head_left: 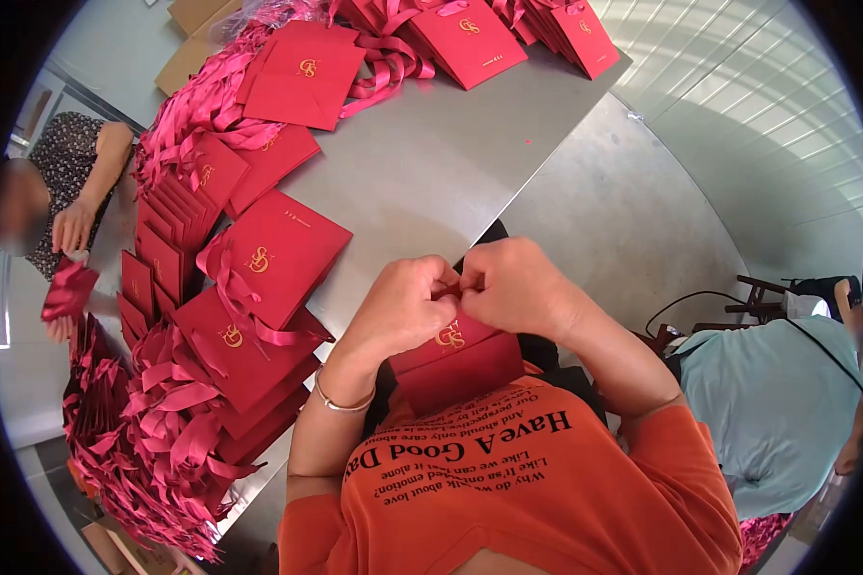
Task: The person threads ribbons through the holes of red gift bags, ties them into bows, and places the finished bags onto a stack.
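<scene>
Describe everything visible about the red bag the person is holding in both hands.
The red bag is flat, apparently paper or card, deep red with a gold monogram near its top edge. It is held against the person's orange shirt, at the edge of the grey table. The left hand and right hand pinch its top edge together, hiding what the fingers grip there. Its lower part shows plain red.

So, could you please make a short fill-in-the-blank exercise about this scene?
1. Both hands, left hand and right hand, pinch the top of a ____ gift bag.
2. The bracelet sits on the ____ wrist.
3. The logo on the bag is printed in ____.
4. The stacked bags lie on a ____ table.

Missing words: red; left; gold; grey
</scene>
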Demonstrator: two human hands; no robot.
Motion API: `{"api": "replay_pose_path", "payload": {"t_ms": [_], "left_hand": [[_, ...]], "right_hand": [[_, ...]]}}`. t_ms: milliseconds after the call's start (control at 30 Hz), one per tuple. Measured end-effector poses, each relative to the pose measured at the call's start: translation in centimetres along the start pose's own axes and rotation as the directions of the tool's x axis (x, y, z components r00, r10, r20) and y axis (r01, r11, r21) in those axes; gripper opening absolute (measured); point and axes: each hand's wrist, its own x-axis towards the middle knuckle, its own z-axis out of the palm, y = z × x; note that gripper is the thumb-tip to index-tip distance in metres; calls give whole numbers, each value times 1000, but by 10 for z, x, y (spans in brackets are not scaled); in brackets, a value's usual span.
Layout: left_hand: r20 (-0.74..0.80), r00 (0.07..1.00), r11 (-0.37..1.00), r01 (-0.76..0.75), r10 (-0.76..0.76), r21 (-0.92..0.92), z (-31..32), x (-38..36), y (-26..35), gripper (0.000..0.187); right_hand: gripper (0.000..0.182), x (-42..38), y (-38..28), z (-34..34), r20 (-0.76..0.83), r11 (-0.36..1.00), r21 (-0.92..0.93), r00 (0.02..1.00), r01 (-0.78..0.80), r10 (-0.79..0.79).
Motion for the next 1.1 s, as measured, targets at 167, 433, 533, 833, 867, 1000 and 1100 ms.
{"api": "replay_pose_path", "payload": {"t_ms": [167, 433, 533, 833, 867, 1000, 1100], "left_hand": [[-21, 1000, 1000, -8, 7, -25, -1, -2, 8, 15], [21, 997, 992, -82, 80, 98, 15, -16, 22, 11], [-99, 965, 944, -212, 243, 252, 25, -25, 23, 13], [-144, 970, 974, -175, 196, 147, 16, -41, 16, 15], [-141, 974, 983, -164, 175, 83, 14, -42, 15, 13], [-132, 987, 995, -88, 93, 43, 9, -45, 20, 11], [-125, 976, 983, -177, 180, 37, 10, -49, 25, 10]], "right_hand": [[4, -10, 7, -3, -148, 970, -27, 958, 243, -244], [14, 10, 28, -39, 432, 797, 588, 887, -136, -167], [20, 31, 35, -38, 578, 778, 600, 774, -187, -260], [21, 63, 23, -24, 748, 821, 538, 557, -192, -361], [21, 63, 21, -23, 730, 817, 543, 588, -192, -347], [19, 70, 13, -26, 651, 880, 456, 724, -132, -228], [17, 87, 18, -20, 485, 879, 462, 863, -114, -143]]}}
